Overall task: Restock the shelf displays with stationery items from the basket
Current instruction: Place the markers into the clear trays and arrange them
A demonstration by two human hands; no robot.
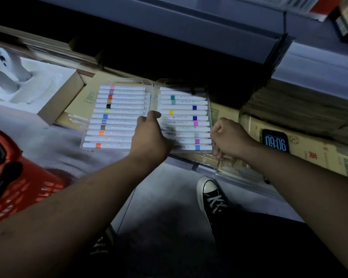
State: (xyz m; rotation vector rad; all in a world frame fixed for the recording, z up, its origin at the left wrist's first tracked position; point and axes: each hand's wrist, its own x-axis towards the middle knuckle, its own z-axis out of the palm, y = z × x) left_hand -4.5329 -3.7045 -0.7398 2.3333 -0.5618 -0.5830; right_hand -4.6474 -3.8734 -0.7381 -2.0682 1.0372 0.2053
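Note:
A clear plastic marker case lies open flat on cardboard boxes on the low shelf, both halves filled with several white markers bearing coloured bands. My left hand rests on the case's middle near the hinge, thumb up on the spine, fingers spread over the right half. My right hand is curled at the right half's outer edge and pinches its rim. The red basket stands at the left on the floor.
A white box with a moulded insert sits left of the case. A phone showing a timer lies on a cardboard box at the right. A dark shelf board overhangs. My black sneaker is on the floor below.

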